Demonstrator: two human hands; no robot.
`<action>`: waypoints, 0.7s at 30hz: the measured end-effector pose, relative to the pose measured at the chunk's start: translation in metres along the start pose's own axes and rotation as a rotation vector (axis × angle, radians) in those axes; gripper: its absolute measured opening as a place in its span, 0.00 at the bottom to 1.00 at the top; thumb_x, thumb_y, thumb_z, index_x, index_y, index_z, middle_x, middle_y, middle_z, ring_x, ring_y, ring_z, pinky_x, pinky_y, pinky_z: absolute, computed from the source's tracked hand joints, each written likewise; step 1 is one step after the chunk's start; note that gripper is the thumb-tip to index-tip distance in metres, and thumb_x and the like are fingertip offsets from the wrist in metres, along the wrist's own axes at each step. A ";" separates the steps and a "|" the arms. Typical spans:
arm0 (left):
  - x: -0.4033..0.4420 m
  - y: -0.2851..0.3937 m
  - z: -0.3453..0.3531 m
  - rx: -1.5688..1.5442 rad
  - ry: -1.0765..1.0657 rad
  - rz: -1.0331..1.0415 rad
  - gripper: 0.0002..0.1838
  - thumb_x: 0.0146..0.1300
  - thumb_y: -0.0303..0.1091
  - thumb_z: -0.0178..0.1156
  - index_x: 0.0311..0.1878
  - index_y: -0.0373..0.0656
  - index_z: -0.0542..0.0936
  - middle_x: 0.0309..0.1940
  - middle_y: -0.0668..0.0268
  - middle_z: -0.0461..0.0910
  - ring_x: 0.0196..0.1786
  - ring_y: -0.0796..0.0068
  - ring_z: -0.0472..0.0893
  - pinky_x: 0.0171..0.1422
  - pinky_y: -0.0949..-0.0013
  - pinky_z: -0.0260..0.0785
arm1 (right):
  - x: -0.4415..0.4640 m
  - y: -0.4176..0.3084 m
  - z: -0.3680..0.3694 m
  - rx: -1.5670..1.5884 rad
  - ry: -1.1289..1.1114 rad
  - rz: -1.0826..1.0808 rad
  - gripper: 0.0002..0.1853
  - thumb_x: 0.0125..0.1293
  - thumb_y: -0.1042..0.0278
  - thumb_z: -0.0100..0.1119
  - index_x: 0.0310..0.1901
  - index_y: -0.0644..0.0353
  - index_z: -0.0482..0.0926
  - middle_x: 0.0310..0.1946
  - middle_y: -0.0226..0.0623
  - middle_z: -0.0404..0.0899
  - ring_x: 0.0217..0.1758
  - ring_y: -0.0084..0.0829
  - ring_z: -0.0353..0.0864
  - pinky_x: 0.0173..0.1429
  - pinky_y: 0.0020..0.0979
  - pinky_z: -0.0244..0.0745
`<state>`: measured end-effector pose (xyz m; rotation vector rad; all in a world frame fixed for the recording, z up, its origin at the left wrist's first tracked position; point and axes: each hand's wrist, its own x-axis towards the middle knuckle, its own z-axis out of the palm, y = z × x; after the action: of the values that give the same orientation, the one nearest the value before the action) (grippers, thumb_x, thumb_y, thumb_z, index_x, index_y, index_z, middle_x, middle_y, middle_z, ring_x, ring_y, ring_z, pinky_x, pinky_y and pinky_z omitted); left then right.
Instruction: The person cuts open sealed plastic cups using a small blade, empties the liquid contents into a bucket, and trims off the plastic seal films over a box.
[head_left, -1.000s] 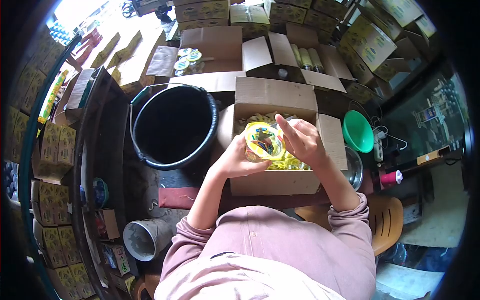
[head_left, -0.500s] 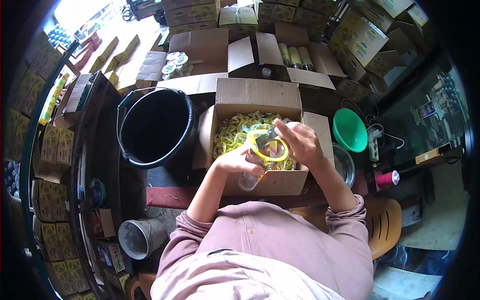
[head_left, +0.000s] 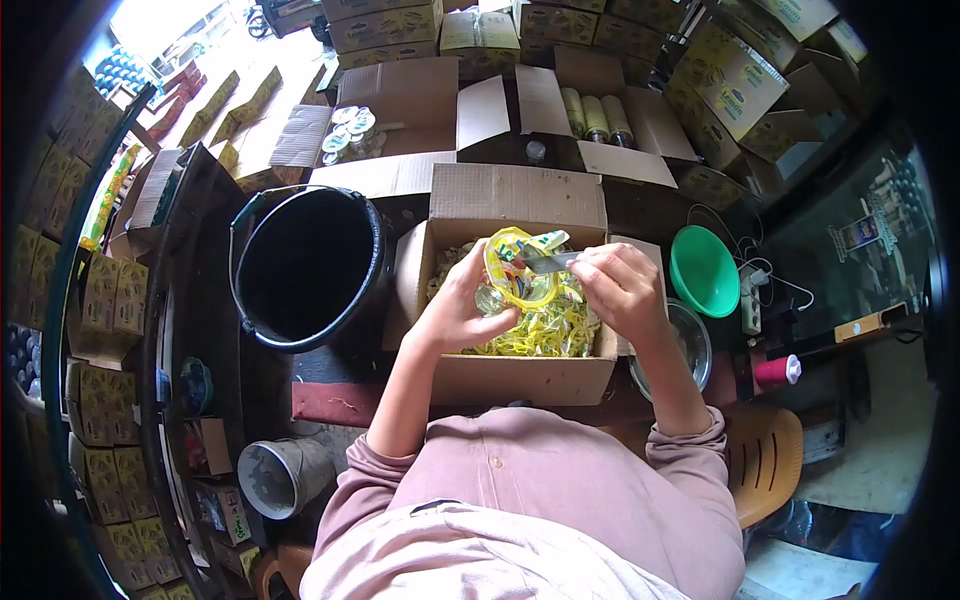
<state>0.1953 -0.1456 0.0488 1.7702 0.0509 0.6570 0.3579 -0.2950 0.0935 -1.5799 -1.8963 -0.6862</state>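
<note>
My left hand [head_left: 458, 308] is closed around a clear plastic cup with a yellow rim [head_left: 493, 272], tilted over the cardboard box. A piece of printed lid film [head_left: 547, 241] hangs at the cup's top edge. In my right hand [head_left: 622, 285] is a knife [head_left: 548, 264], its grey blade pointing left across the cup's mouth. Whether the blade touches the film I cannot tell. Beneath both hands, the open cardboard box [head_left: 525, 381] holds a heap of yellow and clear plastic scraps [head_left: 548, 335].
Left of the box stands a black bucket [head_left: 375, 255]. A green bowl [head_left: 708, 272] and a clear basin [head_left: 700, 352] are at the right. Behind, open cartons hold stacked cup lids [head_left: 350, 135] and yellow-wrapped cup stacks [head_left: 597, 120]. A pink spool [head_left: 772, 371] lies right.
The cup has been raised and turned, its mouth now facing right. My right hand has moved right and down, and the knife blade now shows clearly across the opening.
</note>
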 end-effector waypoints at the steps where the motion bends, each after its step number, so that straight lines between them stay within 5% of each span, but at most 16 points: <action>1: 0.000 0.001 0.000 0.063 0.001 0.003 0.36 0.43 0.30 0.64 0.57 0.34 0.62 0.46 0.56 0.70 0.52 0.67 0.71 0.58 0.67 0.62 | -0.002 0.000 0.002 0.004 0.001 0.008 0.12 0.42 0.80 0.58 0.32 0.60 0.79 0.26 0.32 0.76 0.32 0.31 0.77 0.35 0.31 0.74; 9: 0.006 0.025 0.005 0.323 0.013 -0.031 0.33 0.44 0.30 0.66 0.55 0.36 0.64 0.45 0.52 0.72 0.48 0.57 0.74 0.53 0.65 0.66 | -0.005 0.000 0.011 -0.015 0.047 -0.001 0.10 0.44 0.77 0.60 0.32 0.60 0.79 0.26 0.31 0.75 0.32 0.29 0.76 0.34 0.29 0.73; 21: 0.003 0.025 0.008 0.407 -0.016 -0.071 0.35 0.45 0.34 0.67 0.54 0.29 0.64 0.44 0.48 0.72 0.47 0.57 0.75 0.54 0.63 0.66 | -0.008 0.001 0.020 0.001 0.050 -0.039 0.11 0.43 0.75 0.61 0.33 0.62 0.79 0.25 0.31 0.75 0.32 0.28 0.77 0.36 0.29 0.74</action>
<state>0.1944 -0.1596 0.0711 2.1532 0.2507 0.6096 0.3577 -0.2864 0.0742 -1.5155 -1.8946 -0.7349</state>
